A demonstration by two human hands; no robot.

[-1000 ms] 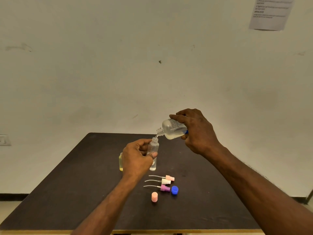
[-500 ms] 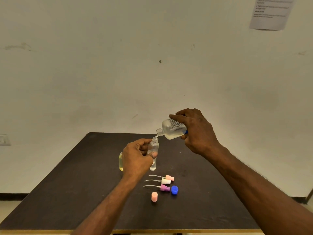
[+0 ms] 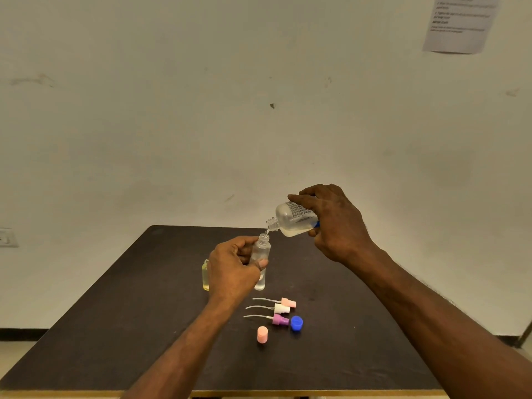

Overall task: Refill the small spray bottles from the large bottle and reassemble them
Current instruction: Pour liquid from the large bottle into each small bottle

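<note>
Right hand grip grasping tilted large bottle, neck just above small spray bottle in left hand grip, frame centre, dark desk.

I see the right hand gripping the large bottle tipped neck-down, its open mouth just above the mouth of a small clear bottle held upright by the left hand above the dark table. A second small bottle with yellowish liquid stands just left of that hand. Nearer me lie three spray heads with tubes, pink, white and purple, beside a blue cap and a pink cap.
</note>
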